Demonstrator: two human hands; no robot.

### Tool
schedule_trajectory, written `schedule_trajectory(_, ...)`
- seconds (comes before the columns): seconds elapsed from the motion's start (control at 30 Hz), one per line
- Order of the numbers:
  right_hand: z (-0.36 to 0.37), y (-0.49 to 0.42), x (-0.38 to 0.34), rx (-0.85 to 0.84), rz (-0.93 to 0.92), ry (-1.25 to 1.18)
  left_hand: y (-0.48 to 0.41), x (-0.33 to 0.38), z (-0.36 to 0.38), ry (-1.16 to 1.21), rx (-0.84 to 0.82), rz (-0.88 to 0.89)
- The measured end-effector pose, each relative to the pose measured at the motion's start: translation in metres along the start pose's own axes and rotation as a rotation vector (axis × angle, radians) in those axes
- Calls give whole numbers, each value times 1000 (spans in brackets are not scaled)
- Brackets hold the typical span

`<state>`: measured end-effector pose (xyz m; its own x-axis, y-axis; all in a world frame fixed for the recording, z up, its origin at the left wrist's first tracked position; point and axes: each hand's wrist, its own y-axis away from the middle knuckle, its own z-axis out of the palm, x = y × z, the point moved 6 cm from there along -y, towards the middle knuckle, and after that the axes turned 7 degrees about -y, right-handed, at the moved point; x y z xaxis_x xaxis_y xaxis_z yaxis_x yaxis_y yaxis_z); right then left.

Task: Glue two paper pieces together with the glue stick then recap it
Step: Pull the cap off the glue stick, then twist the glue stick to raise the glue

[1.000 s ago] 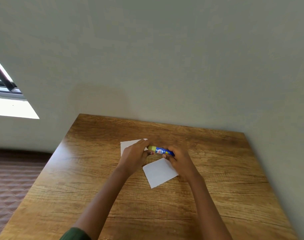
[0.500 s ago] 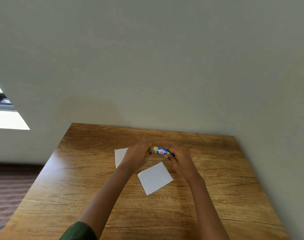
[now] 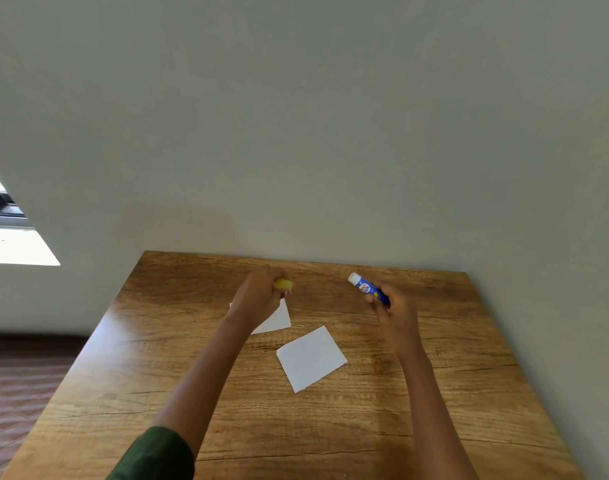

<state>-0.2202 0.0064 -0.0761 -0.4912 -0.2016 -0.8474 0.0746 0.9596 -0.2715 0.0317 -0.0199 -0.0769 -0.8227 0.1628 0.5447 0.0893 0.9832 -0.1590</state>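
My right hand (image 3: 393,313) grips the blue glue stick (image 3: 367,288), its uncapped white tip pointing up and to the left. My left hand (image 3: 259,296) pinches the yellow cap (image 3: 284,284), held well apart from the stick. One white paper square (image 3: 311,358) lies flat on the wooden table (image 3: 452,375) between my arms. A second white paper piece (image 3: 277,320) lies under my left hand, partly hidden by it.
A grey wall rises right behind the table's far edge and along its right side. A window (image 3: 5,220) is at the far left. Brown tiled floor (image 3: 15,393) shows beyond the table's left edge.
The cap has come off the glue stick. My left hand moved left with the cap, and my right hand moved right with the stick.
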Motion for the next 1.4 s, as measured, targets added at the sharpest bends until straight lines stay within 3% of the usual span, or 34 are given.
schedule_trajectory(0.4, 0, 5, 4, 0, 19, -8, -19, 23, 48, -261, -245, 44)
schedule_trajectory(0.73, 4, 5, 9, 18, 7, -12, -18, 21, 47, -283, -202, -39)
schedule_trajectory(0.83, 8, 5, 6, 10, 18, -36, -10, 18, 38, -101, -84, -135)
schedule_trajectory(1.0, 27, 9, -12, -42, 37, -143, 20, 40, 30, 557, 1, -193)
schedule_trajectory(1.1, 48, 19, -32, -97, 23, -240, 39, 45, 39, 808, 40, -310)
schedule_trajectory(1.4, 71, 44, -50, -134, 145, -475, 62, 40, 14, 1043, 230, -405)
